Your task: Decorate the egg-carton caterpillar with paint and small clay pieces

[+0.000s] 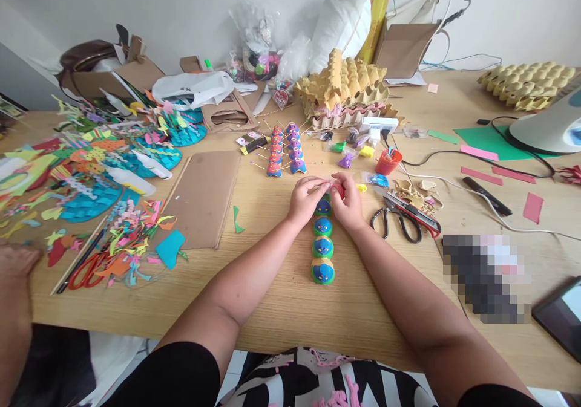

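head view: both of the person's hands meet over the far end of a row of egg-carton cups (322, 247), painted blue and green with yellowish bands, which lies lengthwise on the counter (281, 304) between the forearms. the right hand (347, 202) has its fingers closed on a small red lump (338, 189), just above that end of the row. the left hand (307, 201) has its fingers bunched together right beside the lump; whether they grip it too, i cannot tell.

beyond the left hand stand two more rows, a red and blue one (275, 153) and a purple and blue one (296, 148), with thin pins poking out at the sides. past the right hand are small bags of purple clay (345, 159) and blue clay (378, 180), and a red cup (388, 162) with things standing in it. a cutter knife (420, 213) lies against black-handled scissors (411, 228), near the right forearm. egg trays (358, 77) are piled at the back. to the left lie a cardboard sheet (202, 201), a heap of paper scraps (140, 240) and orange-handled scissors (85, 272). another person's hand (20, 259) rests at the far left edge.
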`<state>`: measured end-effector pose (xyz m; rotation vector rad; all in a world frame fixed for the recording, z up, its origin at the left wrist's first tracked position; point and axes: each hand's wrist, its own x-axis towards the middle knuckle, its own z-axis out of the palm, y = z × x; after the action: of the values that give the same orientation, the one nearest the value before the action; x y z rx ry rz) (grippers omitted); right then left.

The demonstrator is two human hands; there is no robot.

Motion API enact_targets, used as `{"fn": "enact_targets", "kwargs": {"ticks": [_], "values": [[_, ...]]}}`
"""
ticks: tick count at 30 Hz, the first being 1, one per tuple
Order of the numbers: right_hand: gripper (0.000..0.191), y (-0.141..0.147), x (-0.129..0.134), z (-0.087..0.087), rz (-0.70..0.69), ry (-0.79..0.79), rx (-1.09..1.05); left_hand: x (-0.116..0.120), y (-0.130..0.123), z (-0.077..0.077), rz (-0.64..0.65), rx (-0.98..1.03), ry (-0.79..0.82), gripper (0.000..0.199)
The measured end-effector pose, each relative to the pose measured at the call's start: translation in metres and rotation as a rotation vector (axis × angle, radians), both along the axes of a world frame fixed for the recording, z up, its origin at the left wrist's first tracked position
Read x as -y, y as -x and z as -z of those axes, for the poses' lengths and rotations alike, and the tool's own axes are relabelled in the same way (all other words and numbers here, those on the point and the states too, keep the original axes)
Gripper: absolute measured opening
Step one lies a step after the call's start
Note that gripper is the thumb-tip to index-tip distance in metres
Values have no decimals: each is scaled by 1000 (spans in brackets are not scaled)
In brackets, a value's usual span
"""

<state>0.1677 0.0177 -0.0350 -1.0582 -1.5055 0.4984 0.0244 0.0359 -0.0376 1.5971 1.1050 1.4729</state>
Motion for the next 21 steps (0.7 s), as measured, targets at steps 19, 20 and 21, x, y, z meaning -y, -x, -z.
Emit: {"fn": "enact_targets", "kwargs": {"ticks": [19,20,21], "values": [[27,1,-6,1,116,24,-266,-12,3,0,-326,492,159,29],[28,0,-7,2,132,24,-281,-13,4,0,-358,500,170,28],[29,-1,-8,2,142,27,-286,-13,4,0,-363,497,174,29]]}}
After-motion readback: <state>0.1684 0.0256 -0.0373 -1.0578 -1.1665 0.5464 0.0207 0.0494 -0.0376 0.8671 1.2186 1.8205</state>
